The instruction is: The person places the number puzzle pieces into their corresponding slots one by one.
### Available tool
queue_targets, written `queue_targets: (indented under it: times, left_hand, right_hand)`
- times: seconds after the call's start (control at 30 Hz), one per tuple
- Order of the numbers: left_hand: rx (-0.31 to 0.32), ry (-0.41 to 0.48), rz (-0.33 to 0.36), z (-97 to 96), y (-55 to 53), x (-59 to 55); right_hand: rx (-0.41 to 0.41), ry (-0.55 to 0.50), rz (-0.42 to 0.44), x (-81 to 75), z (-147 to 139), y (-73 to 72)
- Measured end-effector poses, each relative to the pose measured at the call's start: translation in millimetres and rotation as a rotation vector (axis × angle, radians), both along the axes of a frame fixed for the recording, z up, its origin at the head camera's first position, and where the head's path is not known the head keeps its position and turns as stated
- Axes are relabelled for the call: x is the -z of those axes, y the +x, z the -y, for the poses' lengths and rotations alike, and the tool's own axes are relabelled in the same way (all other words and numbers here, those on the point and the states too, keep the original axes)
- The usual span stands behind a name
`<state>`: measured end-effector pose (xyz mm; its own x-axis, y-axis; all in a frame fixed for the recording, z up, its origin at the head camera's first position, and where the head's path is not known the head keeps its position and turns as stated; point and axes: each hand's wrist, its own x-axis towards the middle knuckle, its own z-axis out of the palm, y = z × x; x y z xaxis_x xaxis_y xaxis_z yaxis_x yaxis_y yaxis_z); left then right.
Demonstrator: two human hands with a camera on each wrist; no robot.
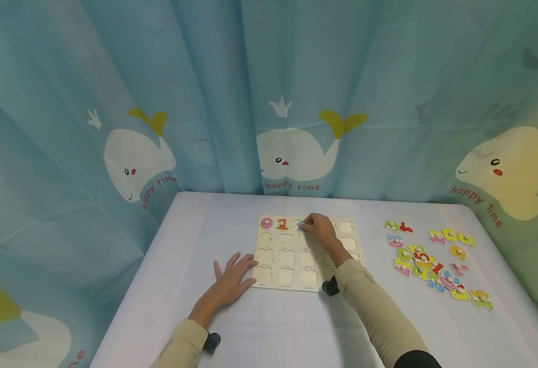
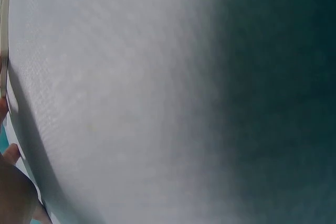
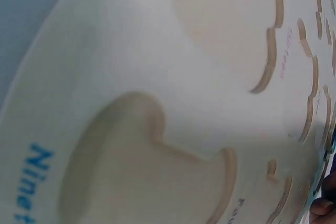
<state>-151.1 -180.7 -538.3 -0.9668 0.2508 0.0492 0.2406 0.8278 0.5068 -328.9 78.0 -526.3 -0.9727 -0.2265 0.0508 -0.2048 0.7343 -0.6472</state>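
A pale wooden number puzzle board [image 1: 279, 285] lies on the white table, with rows of shallow cut-out recesses. In its top row sit a pink 0 piece [image 1: 266, 223] and an orange-red 1 piece [image 1: 282, 224]. Over the third recess of that row, my right hand [image 1: 321, 231] pinches a small blue number piece [image 1: 300, 226], mostly hidden by the fingers. Spread fingers of my left hand [image 1: 232, 280] touch the board's left edge. The right wrist view shows the board's recesses [image 3: 136, 182] close up, with fingertips [image 3: 321, 208] at the right edge.
Many colourful number pieces [image 1: 420, 257] lie loose and partly overlapping on the table's right side. A white cloth [image 1: 158, 286] covers the table. Behind it hangs a blue-green curtain [image 1: 213, 102] printed with whales.
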Motion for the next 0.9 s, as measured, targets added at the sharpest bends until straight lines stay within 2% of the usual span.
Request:
queue_targets:
  times: [0.2,0.53,0.73,0.9]
  left_hand:
    - [0.004,0.011,-0.021,0.8,-0.1,0.7]
    - [-0.005,0.004,-0.005,1.2,-0.2,2.0]
    - [-0.015,0.005,0.004,2.3,0.2,1.8]
    - [-0.006,0.013,0.006,1.7,-0.7,2.5]
  right_hand:
    - [0.01,-0.003,0.008,1.2,8.9,-4.8]
    - [0.073,-0.034,0.065,6.3,19.7,1.8]
    - [0.056,0.006,0.059,7.3,22.8,2.9]
    - [0.015,0.043,0.023,5.9,20.7,5.0]
